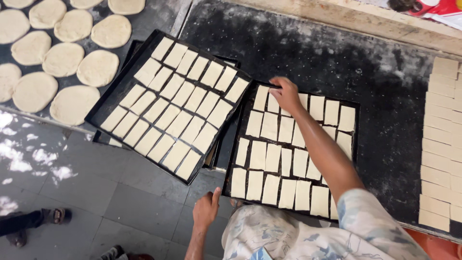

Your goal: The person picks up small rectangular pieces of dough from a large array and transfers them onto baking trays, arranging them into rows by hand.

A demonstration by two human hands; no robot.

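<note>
Tray: black, shallow, rectangular tray lying on the dark, flour-dusted surface, its near edge at the surface's front edge.
Strips: pale, flat dough rectangles fill the tray in rough rows, close together, some slightly skewed.
Right hand: right hand reaches across the tray to its far left corner; fingers curled over the far rim, clamped on the tray there.
Left hand: left hand at the tray's near left corner, thumb up beside the rim; fingers tucked under, so whether they are closed on the tray I cannot tell.
Second tray: another black tray of the same strips sits just left, tilted, stacked on further trays and overlapping the first tray's left side.
Rounds: flat dough rounds cover the surface at far left.
Stacked strips: more cut strips lie in a column along the right edge.
Floor: grey tiles below; a sandalled foot at lower left.
</note>
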